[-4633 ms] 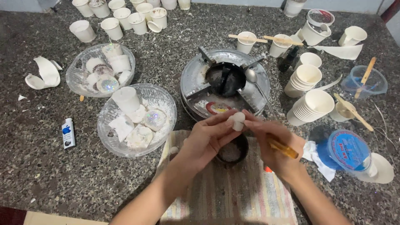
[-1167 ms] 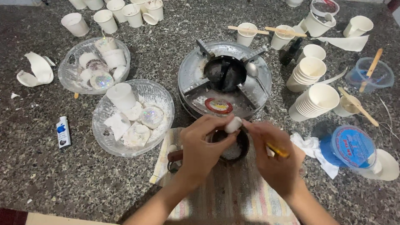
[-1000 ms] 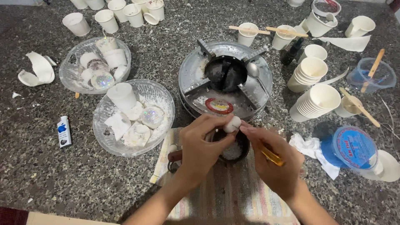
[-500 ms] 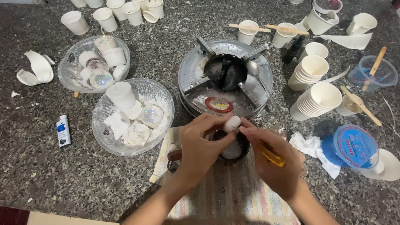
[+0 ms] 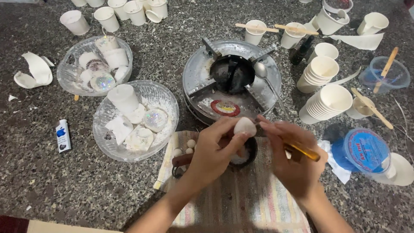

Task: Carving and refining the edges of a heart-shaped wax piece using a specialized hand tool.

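Observation:
My left hand (image 5: 214, 152) pinches a small white rounded wax piece (image 5: 244, 126) between thumb and fingers, above a small dark pan (image 5: 247, 153). My right hand (image 5: 290, 159) grips a thin tool with an amber handle (image 5: 302, 151), its tip at the white piece. Both hands hover over a striped cloth (image 5: 241, 199). A few small white balls (image 5: 189, 146) lie on the cloth beside the left wrist.
A round metal stove (image 5: 231, 80) with a spoon (image 5: 264, 74) sits behind the hands. Two glass bowls (image 5: 161, 103) (image 5: 73, 69) of white candles stand left. Stacked paper cups (image 5: 327, 102), a blue-lidded tub (image 5: 365, 150) and a lighter (image 5: 63, 135) lie around on the speckled counter.
The hands have stayed over the dark pan with the white piece; the right hand's tool has shifted slightly against it. The view has drifted a little.

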